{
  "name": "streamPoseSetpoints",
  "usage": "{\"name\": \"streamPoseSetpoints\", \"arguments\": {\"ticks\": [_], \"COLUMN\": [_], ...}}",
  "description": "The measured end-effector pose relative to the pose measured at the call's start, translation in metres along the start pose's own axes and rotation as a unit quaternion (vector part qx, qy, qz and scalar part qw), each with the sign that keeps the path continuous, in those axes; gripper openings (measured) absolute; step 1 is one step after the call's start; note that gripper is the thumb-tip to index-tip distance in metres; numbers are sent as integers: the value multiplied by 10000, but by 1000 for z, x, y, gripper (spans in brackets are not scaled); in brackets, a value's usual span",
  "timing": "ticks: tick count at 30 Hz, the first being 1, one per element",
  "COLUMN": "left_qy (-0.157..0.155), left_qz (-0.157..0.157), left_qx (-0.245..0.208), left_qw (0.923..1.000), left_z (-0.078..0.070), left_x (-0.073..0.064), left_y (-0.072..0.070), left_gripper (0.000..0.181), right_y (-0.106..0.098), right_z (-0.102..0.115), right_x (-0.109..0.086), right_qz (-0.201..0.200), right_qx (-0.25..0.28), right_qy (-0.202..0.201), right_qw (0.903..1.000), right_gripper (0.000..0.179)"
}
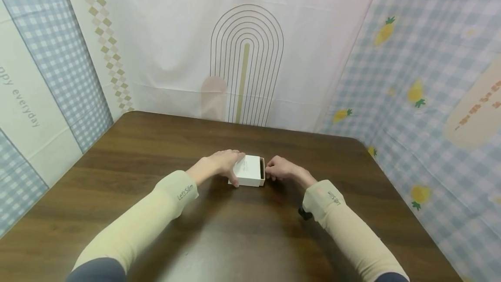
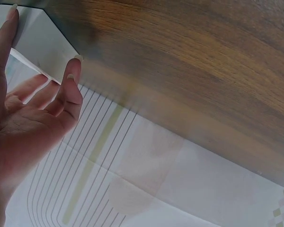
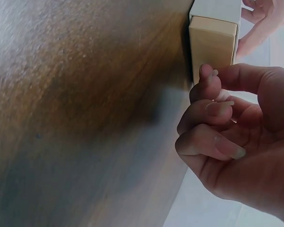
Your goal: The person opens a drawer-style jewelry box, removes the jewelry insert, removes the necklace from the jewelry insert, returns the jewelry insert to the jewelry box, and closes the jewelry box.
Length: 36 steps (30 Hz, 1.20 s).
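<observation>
A small white drawer box (image 1: 248, 173) lies on the brown wooden table, grey print on its top. Its tan inner drawer (image 3: 212, 43) sticks out slightly at the right end, with a dark interior strip showing from above. My left hand (image 1: 225, 162) grips the left part of the sleeve, thumb at the near side and fingers over the top and far side. At the drawer's end face, my right hand (image 1: 281, 168) has its fingers curled, with thumb and index fingertip meeting right at the face. I cannot tell what small part lies between those fingertips.
The wooden table (image 1: 219, 229) extends around the box on all sides. Behind it hangs a pale patterned cloth (image 1: 172, 34), with blue checked cloth (image 1: 415, 55) at the sides. A small black object (image 1: 305, 213) shows beneath the right sleeve cuff.
</observation>
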<state>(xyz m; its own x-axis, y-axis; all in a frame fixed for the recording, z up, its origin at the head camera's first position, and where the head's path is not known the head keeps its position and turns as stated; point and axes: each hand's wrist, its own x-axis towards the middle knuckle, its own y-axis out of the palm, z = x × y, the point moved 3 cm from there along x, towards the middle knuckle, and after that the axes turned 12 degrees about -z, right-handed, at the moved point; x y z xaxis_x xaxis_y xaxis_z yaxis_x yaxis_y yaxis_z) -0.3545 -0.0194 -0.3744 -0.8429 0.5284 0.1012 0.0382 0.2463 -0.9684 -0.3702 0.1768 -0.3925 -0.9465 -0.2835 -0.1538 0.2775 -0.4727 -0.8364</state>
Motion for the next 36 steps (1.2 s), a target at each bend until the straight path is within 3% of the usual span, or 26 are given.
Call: {"name": "streamPoseSetpoints", "arguments": {"ticks": [36], "left_qy": [-166], "left_qz": [65], "left_qx": [-19], "left_qw": [9998], "left_z": [2], "left_x": [2], "left_y": [3], "left_gripper": [83], "right_y": [-13], "right_z": [-24], "right_x": [-5], "right_qz": [-67], "right_qx": [-32], "right_qy": [75], "right_qw": [9999], "right_gripper": [27]}}
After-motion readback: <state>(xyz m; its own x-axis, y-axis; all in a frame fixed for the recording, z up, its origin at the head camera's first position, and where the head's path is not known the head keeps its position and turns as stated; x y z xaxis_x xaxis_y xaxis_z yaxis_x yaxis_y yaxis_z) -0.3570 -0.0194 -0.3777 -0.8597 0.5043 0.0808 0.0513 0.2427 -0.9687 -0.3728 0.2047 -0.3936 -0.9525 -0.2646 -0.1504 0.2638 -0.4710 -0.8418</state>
